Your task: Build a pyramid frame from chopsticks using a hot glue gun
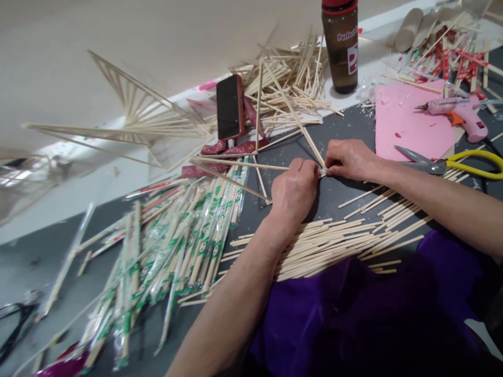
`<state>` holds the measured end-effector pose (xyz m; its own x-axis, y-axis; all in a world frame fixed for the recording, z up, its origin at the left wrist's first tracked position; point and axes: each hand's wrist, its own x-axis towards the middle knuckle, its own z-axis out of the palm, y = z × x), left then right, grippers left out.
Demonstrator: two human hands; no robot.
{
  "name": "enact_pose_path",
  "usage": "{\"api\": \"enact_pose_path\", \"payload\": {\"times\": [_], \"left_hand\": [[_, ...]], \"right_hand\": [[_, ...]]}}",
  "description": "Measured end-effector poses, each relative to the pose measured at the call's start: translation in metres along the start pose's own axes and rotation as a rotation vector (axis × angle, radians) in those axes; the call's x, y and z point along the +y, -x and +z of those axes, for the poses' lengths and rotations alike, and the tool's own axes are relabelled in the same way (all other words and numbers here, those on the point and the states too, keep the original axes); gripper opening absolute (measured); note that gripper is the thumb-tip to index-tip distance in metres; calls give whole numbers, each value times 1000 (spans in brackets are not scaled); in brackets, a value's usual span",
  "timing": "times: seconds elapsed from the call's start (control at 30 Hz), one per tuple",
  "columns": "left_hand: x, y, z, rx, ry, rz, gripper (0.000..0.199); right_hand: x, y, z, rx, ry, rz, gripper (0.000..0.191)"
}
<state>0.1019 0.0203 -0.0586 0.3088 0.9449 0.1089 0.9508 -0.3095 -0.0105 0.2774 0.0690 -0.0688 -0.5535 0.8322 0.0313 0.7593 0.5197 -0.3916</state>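
Note:
A frame of thin wooden sticks (293, 112) stands on the dark table, its sticks meeting at a whitish joint (323, 170). My left hand (296, 188) is closed around the frame just left of that joint. From the other side, the fingers of my right hand (348, 158) pinch the frame at the joint. The exact grip of the left fingertips is hidden behind the knuckles. Many loose wooden sticks (326, 246) lie in a flat heap below both hands, close to my purple clothing.
Wrapped chopsticks (204, 235) spread across the left. A phone (230, 107) leans behind the frame, near a stick pile (291, 78) and a bottle (341, 50). At right are yellow-handled scissors (473, 159), a pink glue gun (458, 112) and a pink sheet (404, 125). A finished-looking stick structure (129, 123) stands left.

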Motion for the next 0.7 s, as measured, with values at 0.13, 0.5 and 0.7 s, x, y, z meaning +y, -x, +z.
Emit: {"api": "enact_pose_path", "payload": {"times": [0.13, 0.5, 0.7], "left_hand": [[1, -1, 0, -12, -19, -2, 25], [-4, 0, 3, 25, -16, 35, 27], [-3, 0, 1, 1, -8, 17, 24]], "right_hand": [[-3, 1, 1, 12, 15, -4, 15], [-10, 5, 0, 21, 70, 18, 17], [-15, 8, 1, 31, 114, 15, 26]]}}
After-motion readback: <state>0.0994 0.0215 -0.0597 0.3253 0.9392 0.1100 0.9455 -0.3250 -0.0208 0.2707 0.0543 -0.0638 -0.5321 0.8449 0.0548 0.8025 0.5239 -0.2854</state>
